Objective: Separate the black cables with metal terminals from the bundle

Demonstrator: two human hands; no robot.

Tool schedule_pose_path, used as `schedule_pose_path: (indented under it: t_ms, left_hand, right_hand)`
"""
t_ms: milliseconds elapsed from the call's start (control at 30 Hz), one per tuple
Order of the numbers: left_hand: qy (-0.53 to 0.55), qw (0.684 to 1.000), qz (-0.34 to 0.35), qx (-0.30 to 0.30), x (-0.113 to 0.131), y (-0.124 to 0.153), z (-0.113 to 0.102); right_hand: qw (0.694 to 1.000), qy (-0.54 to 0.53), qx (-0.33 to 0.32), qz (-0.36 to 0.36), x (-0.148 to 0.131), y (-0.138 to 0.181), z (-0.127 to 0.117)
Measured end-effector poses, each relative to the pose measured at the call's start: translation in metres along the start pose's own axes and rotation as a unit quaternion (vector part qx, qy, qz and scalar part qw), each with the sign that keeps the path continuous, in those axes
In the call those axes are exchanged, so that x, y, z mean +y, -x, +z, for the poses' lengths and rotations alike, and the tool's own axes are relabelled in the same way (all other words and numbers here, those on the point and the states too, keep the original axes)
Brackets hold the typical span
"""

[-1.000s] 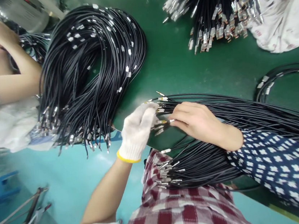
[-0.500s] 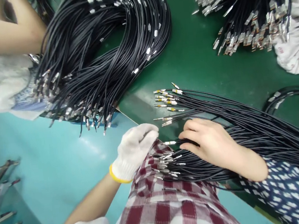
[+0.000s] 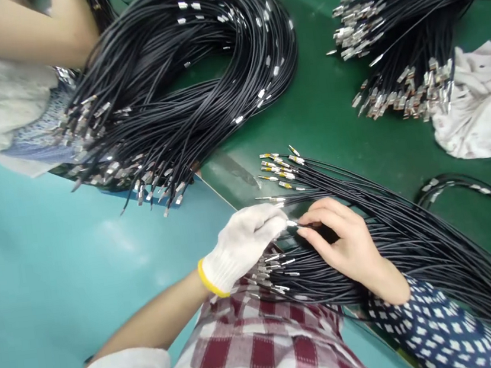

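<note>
My left hand, in a white knit glove with a yellow cuff, is closed on the metal-tipped end of one black cable. Just behind that end, my bare right hand pinches the same cable between thumb and fingers. Beneath and beside my hands lies a long bundle of black cables. Some ends in it carry yellow-marked connectors. Nearer my checked apron is a cluster of bare silvery connectors. The gloved fingers partly hide the held tip.
A big looped cable bundle lies on the green table at upper left, beside another person's arm. More cables are at upper right, near a crumpled white cloth. A smaller cable loop rests at right.
My left hand has moved right and closed on the end of the cable in my right hand. The view has shifted slightly.
</note>
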State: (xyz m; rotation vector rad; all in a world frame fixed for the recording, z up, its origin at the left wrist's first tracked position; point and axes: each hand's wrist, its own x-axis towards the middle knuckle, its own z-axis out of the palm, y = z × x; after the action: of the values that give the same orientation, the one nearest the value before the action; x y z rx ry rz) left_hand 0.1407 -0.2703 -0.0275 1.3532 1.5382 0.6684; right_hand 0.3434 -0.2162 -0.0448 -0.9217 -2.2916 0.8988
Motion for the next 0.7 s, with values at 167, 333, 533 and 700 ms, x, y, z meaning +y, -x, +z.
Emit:
schedule_pose_path:
  t_ms: [167,333,533,700]
  left_hand:
    - [0.122,0.991,-0.04,-0.024,0.003,-0.007,-0.004]
    - [0.262,0.959,-0.085,-0.063,0.004,-0.013,-0.005]
    - [0.443,0.881,-0.116,-0.116,-0.005,-0.022,0.008]
    - [0.48,0.857,-0.145,-0.114,-0.011,-0.029,0.016]
  right_hand:
    - [0.994,-0.04,-0.071,0.066,-0.009,-0.016,-0.002]
    - [0.975,-0.117,-0.148,0.119,-0.01,-0.019,-0.004]
    - [0.969,-0.179,-0.102,0.139,-0.008,-0.015,0.001]
    - [0.952,-0.247,-0.061,0.17,-0.011,-0.015,0.01]
